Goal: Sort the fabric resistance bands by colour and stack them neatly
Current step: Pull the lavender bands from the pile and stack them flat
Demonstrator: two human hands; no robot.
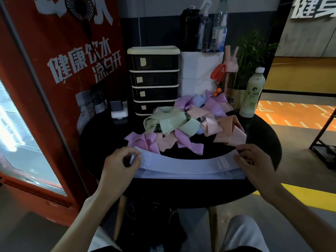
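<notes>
A light blue band (189,163) marked 20 LB lies stretched flat across the near edge of the round black table (101,135), on top of other flat blue bands (190,175). My left hand (120,164) pinches its left end and my right hand (254,160) pinches its right end. Behind it lies a loose heap of bands: a green one (171,124) marked 30 LB, purple ones (145,142), peach ones (231,131), and a blue one (198,100) at the back.
A black drawer unit (154,80) stands at the table's back beside a white box (198,70) carrying bottles. A green drink bottle (251,93) and a potted plant (252,57) stand back right. A small white device (119,110) sits back left. A red vending machine (54,88) rises on the left.
</notes>
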